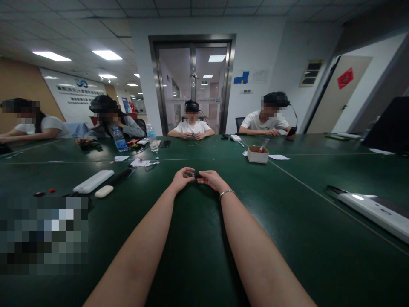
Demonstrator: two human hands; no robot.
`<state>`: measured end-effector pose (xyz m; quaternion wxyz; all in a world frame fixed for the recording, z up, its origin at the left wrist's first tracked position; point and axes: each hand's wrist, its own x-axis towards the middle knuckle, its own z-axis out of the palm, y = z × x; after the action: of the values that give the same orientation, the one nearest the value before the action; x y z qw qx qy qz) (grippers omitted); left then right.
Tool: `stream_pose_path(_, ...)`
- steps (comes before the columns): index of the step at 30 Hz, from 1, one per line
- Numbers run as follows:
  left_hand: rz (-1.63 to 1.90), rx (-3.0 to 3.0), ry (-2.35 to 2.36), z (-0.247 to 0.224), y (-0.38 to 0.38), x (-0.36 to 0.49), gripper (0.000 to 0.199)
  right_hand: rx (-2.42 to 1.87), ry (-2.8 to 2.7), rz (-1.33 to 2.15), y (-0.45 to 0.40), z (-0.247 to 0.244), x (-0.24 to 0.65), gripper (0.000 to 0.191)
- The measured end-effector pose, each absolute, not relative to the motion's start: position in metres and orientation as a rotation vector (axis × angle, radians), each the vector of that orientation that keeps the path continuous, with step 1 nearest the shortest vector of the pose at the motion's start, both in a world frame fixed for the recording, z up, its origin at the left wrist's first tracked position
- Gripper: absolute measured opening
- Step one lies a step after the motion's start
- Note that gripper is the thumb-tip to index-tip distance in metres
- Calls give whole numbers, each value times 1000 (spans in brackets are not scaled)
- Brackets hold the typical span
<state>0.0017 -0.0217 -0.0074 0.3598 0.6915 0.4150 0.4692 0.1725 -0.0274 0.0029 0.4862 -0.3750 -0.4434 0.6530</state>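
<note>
Here, the right hand point(212, 179) pinches a slim dark piece point(197, 175).

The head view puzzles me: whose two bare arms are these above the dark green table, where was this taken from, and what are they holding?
No robot here: these are a person's own arms, seen by a camera worn on that person's head, looking forward and down. The right hand, below a silver metal bangle, pinches a small black object. The left hand meets it at the other end; its grip, and what the object is, are too small to tell.

On the dark green tabletop lie a rounded white case to the left, an open pale box farther off to the right, and clear plastic bottles with blue labels. Other people sit across the table.
</note>
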Motion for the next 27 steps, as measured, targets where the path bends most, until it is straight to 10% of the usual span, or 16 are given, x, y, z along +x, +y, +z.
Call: stream_pose_path(27, 1144, 1726, 1108, -9, -20, 4, 30, -926, -1067, 1587, -27, 2, 173, 5)
